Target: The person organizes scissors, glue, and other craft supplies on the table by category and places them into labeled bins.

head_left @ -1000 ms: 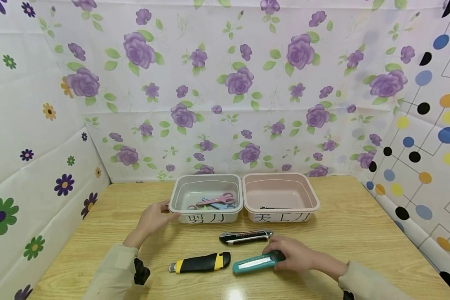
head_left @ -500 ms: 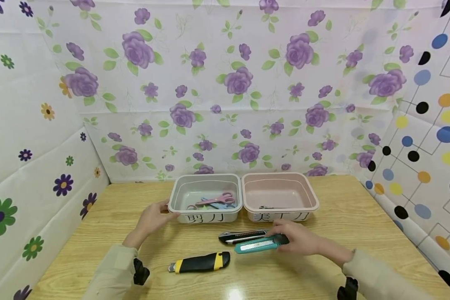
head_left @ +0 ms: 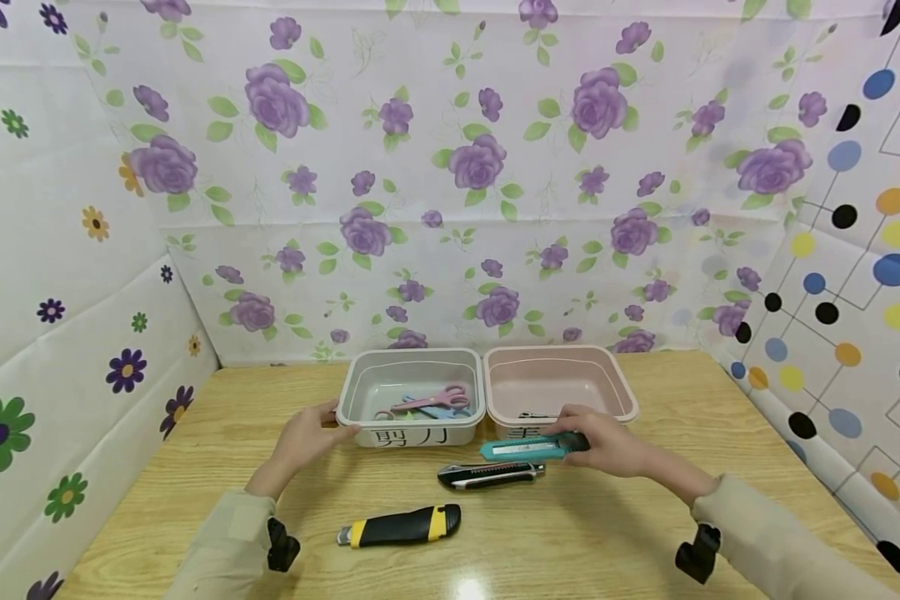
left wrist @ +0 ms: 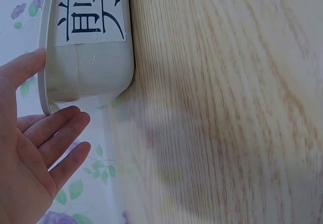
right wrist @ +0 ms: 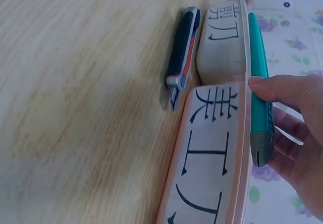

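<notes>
A thick black-and-yellow plastic utility knife lies nearest on the pale wood-grain table. Beyond it lies a slim black-and-silver cutter with a red stripe. Farther on, the right hand pinches a teal plastic box cutter with a dark end between thumb and fingers, raised before the front of the pink plastic bin. The left hand, fingers extended and apart from its thumb, touches the corner of the grey plastic bin, which holds pink and blue scissors. Behind hangs white cloth with purple roses.
</notes>
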{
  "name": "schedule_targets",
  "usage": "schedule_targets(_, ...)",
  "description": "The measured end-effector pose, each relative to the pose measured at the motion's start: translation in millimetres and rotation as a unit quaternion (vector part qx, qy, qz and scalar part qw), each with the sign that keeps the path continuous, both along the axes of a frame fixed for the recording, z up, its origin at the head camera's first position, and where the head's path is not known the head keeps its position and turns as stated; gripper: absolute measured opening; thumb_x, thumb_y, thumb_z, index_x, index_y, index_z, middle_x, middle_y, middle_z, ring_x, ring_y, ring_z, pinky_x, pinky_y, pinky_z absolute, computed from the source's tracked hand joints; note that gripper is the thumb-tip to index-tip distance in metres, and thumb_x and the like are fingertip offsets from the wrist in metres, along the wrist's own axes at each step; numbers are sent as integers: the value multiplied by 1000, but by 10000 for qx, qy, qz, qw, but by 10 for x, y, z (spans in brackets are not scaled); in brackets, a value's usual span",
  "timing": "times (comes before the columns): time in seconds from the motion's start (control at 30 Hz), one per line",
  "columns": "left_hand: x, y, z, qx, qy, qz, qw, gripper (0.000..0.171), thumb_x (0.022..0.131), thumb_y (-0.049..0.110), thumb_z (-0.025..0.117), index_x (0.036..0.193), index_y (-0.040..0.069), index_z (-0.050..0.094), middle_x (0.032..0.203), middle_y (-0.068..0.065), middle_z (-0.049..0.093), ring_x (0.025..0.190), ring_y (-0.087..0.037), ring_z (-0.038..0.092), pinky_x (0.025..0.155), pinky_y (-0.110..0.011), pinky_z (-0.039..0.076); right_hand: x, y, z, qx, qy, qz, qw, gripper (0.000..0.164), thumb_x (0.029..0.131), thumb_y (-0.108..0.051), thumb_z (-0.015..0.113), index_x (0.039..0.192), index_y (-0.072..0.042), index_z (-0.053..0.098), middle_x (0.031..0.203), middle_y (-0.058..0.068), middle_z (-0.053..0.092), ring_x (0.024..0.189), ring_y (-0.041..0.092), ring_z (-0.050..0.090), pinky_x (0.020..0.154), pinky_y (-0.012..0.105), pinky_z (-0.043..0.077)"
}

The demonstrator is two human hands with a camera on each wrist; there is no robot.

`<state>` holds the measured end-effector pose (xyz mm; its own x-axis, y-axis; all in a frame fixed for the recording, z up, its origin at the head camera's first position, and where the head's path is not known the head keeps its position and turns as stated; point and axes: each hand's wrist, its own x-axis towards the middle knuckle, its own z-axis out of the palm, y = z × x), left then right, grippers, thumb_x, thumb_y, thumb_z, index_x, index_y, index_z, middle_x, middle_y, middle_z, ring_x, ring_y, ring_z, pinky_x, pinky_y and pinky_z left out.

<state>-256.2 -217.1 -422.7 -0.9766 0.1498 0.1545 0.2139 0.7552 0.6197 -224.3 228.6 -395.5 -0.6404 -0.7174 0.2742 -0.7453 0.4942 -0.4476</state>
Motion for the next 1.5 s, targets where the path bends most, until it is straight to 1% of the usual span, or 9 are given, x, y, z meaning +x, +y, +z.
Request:
schedule_targets(0.13,0,5,-4,32,-25,-12,10000,67,79,41,68,126,-3,51,105,-16,65,95,-29,62,78,-45,49,-51,26,2,-22,42,-103,9999,37,75,-5,72,111,-3,63,86,-2,51,70,9,39,59,19,34)
schedule_targets(0.23,3,6,2,80,-40,-10,10000,67,79,41,68,127,-3,50,105,-17,65,94,-29,62,77,-44,49,-84,32,6,-16,-11,-170,9999,36,76,-3,71,111,-4,63,86,-2,51,70,9,39,60,20,35)
schedule_targets(0.3,4,4,6,97,-43,-12,9999,68,79,41,68,127,-3,50,105,-17,65,94,-29,62,77,-44,49,-100,38,8,-11,-50,-190,9998,36,76,-4,71,111,-5,63,87,-2,51,71,10,40,61,20,36)
schedule_targets(0.47,-7,-6,-6,103,-48,-11,9999,70,79,43,67,129,-3,48,105,-17,65,95,-28,62,78,-44,49,-134,67,19,19,56,-247,9997,35,76,-5,71,110,-4,63,88,-1,53,73,10,42,62,22,38)
schedule_targets(0.73,-9,-2,-10,105,-29,-67,9999,70,79,42,67,128,-3,49,105,-17,65,94,-29,62,78,-45,49,-194,137,97,50,44,-392,9992,34,76,0,69,109,-1,62,90,4,53,73,13,41,61,23,35)
schedule_targets(0.97,-6,15,11,79,-52,-57,9999,69,79,42,67,128,-3,49,105,-18,65,95,-29,62,78,-44,49,-248,187,141,97,-113,-530,9985,34,77,-2,69,111,0,62,93,5,54,72,13,43,60,22,36)
schedule_targets(1.13,2,7,28,65,-57,-35,10000,68,79,41,67,127,-5,49,105,-19,64,95,-31,62,78,-46,49,-290,211,171,88,88,-542,9985,34,77,-2,69,110,2,61,93,7,53,74,14,43,61,26,39)
schedule_targets(1.37,5,7,25,129,-102,-26,9999,70,79,41,67,128,-5,48,105,-19,64,95,-31,62,77,-45,50,-375,262,224,136,132,-682,9975,33,79,-1,67,111,2,61,99,10,50,77,16,44,63,29,40)
schedule_targets(1.5,12,7,13,124,-89,-21,9999,68,79,40,68,127,-5,49,105,-19,64,95,-31,62,76,-45,50,-426,291,242,173,175,-763,9968,34,78,2,67,111,2,61,100,12,51,78,16,46,64,30,42)
